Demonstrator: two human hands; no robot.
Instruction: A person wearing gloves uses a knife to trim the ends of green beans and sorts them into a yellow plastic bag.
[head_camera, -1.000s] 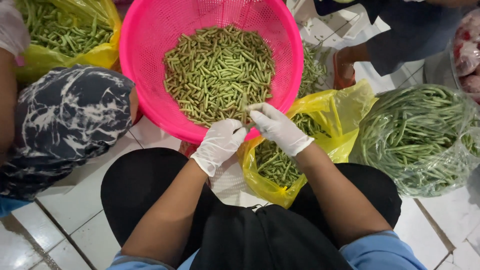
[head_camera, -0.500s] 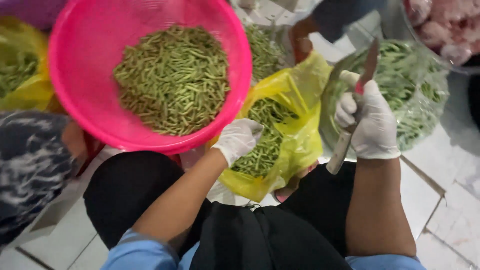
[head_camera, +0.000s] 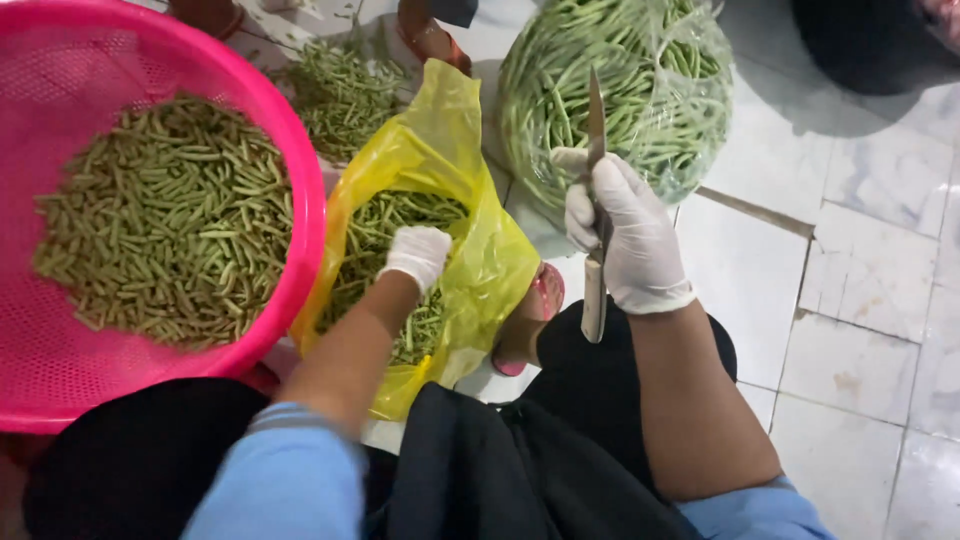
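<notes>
Head view: the pink basket (head_camera: 300, 190) at left already holds a heap of cut beans, while the gloved left hand (head_camera: 415, 255) reaches, grip unclear, into the yellow bag (head_camera: 480, 250) at centre, and the right hand (head_camera: 625, 235) clasps a knife (head_camera: 596, 200) upright.

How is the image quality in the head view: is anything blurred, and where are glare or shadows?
In the head view, the cut beans in the pink basket look slightly smeared by motion; the right hand with the knife is fairly sharp; the clear bag of beans shows glare; a soft shadow darkens the floor tiles at upper right.
</notes>
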